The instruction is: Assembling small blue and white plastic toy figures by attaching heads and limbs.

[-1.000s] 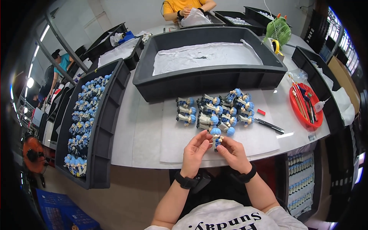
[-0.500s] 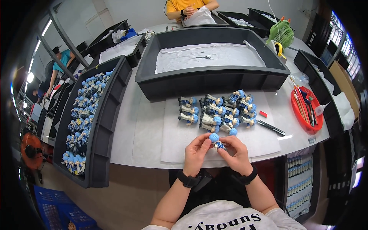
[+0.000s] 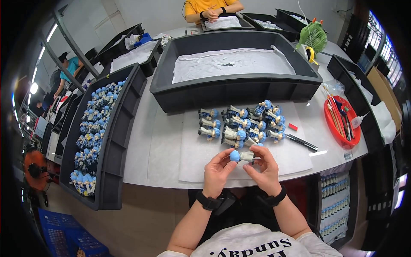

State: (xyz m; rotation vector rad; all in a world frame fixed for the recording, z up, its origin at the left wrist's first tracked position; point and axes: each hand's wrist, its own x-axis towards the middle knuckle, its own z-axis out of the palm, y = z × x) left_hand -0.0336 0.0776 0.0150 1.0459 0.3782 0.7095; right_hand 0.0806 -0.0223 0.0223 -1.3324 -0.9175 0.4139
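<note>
A small blue-haired figurine [image 3: 245, 156] lies sideways between my hands, its head to the left and its pale back or coat side up. My left hand [image 3: 217, 172] pinches it at the blue head. The fingers and thumb of my right hand [image 3: 266, 172] are round its feet end, the thumb a little lower. Just beyond my fingers, a group of similar figurines [image 3: 240, 124] lies in rough rows on a white sheet [image 3: 195, 160].
A large black tray [image 3: 235, 88] lined with white cloth stands behind the figurines. At left is a black bin [image 3: 113, 158] full of figurines. To the right lie a cutter knife [image 3: 302, 142], a red cap [image 3: 293, 127] and a red basket [image 3: 340, 139] of brushes. Across sits a person in yellow [image 3: 205, 5].
The figurine in my hands has turned from showing its blue front, tilted, to lying level with its pale side up. My right hand has shifted slightly. The person opposite has lowered a white cloth.
</note>
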